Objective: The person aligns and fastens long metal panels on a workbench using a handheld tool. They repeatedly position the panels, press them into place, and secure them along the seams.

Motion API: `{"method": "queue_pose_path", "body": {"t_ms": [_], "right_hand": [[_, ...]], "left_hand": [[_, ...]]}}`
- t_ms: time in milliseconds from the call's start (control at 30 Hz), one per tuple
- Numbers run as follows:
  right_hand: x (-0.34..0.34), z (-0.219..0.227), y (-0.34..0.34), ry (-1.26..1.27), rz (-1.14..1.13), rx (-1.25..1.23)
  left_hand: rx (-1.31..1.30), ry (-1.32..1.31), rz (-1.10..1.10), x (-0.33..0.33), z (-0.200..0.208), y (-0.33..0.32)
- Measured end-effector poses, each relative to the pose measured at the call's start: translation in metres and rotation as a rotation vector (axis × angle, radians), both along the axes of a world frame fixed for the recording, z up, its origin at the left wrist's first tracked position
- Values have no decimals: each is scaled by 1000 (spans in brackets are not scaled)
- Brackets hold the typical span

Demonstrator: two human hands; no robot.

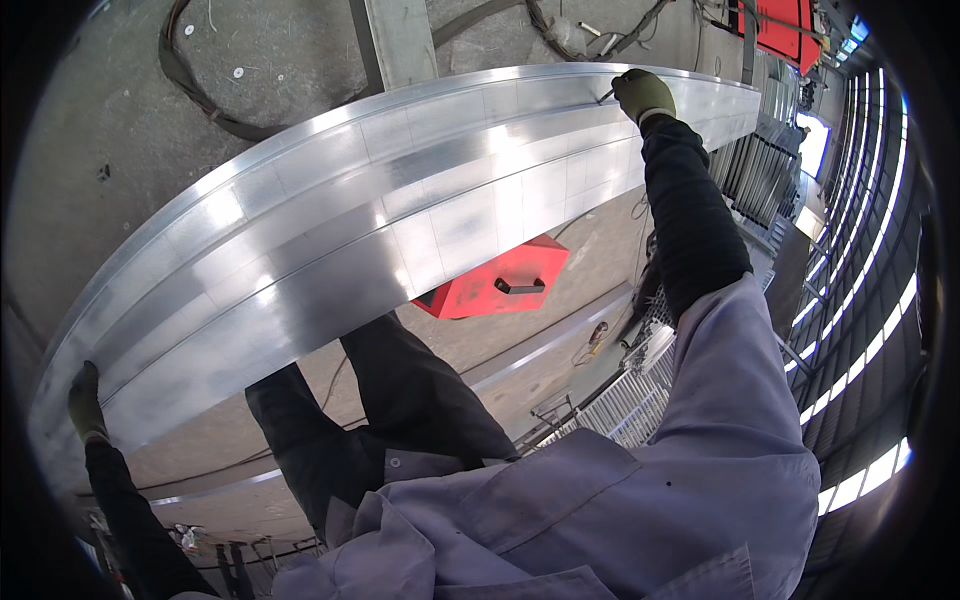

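Note:
A long, shiny sheet-metal panel (pixel 330 210) with lengthwise ridges and thin lines across it stretches in front of me from lower left to upper right. My left hand (pixel 87 402), in an olive glove, rests on the panel's left end with its fingers stretched out. Far out near the other end, my right hand (pixel 645 95), gloved too, is closed at the panel's far edge. A thin dark pen-like stick (pixel 605 97) pokes out of its fingers toward the metal; its exact kind is too small to tell.
A red box (pixel 505 282) with a black handle sits on the floor under the panel's near edge. Dark cables (pixel 180 75) and a grey beam (pixel 400 45) lie beyond the panel. Stacked metal frames (pixel 765 170) stand at right, with another red object (pixel 785 30) at upper right.

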State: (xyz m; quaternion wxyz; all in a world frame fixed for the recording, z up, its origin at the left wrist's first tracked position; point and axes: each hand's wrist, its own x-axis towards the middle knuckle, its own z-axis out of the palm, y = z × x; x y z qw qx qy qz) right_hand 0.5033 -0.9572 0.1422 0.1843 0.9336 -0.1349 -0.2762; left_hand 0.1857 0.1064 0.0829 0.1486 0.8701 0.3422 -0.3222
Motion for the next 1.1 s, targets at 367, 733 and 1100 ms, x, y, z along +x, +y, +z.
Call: {"method": "queue_pose_path", "body": {"t_ms": [367,733,1100], "right_hand": [[6,3,-11,32,-47,-67],[-5,-4,-34,-135,-63,-47],[-32,-4,-27,-290,-154,42]], "left_hand": [[-10,29,7,-2,-3,7],[-112,-29,95,-5,-5,10],[-62,5,86,-1,-1,4]]}}
